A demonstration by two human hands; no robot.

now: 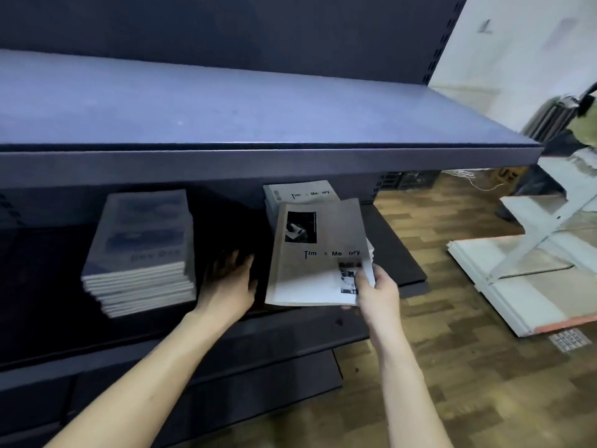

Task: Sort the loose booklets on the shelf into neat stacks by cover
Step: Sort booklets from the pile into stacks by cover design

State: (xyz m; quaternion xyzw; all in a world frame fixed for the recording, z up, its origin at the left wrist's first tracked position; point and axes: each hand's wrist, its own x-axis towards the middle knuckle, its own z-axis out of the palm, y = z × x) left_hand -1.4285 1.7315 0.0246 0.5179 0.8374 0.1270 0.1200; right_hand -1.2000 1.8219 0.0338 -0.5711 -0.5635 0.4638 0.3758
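On the dark shelf (400,270), a squared blue-covered stack (142,253) sits at nine o'clock, the left hand (231,279) rests open beside it, and the right hand (376,291) pinches the thin, floppy grey booklet (318,253) by its near corner; supporting the spine would likely stop sagging.

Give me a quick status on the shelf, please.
Right hand pinches grey booklet over its stack. Left hand open beside it. Blue stack neat. Nothing blocking.
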